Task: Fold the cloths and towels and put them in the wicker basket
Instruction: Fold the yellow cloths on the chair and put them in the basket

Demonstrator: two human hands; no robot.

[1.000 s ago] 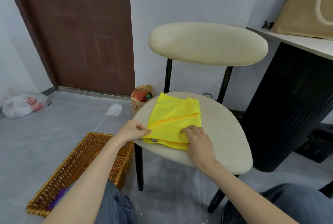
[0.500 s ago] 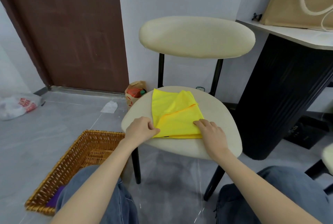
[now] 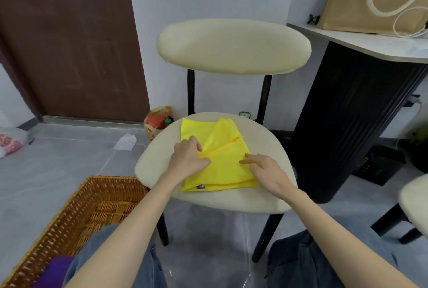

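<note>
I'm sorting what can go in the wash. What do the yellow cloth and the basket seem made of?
Yellow cloth: probably microfibre, matte, finely napped; it folds limply, with a stitched edge. Basket: woven wicker or rattan, slightly glossy honey-brown; separate strands and gaps show.

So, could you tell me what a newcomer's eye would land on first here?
The bright yellow cloth, part-folded on the cream chair seat at centre, stands out first, the left hand pinching its fold and the right hand pressing on it. Next comes the wicker basket on the floor at lower left, with a purple cloth inside.
</note>
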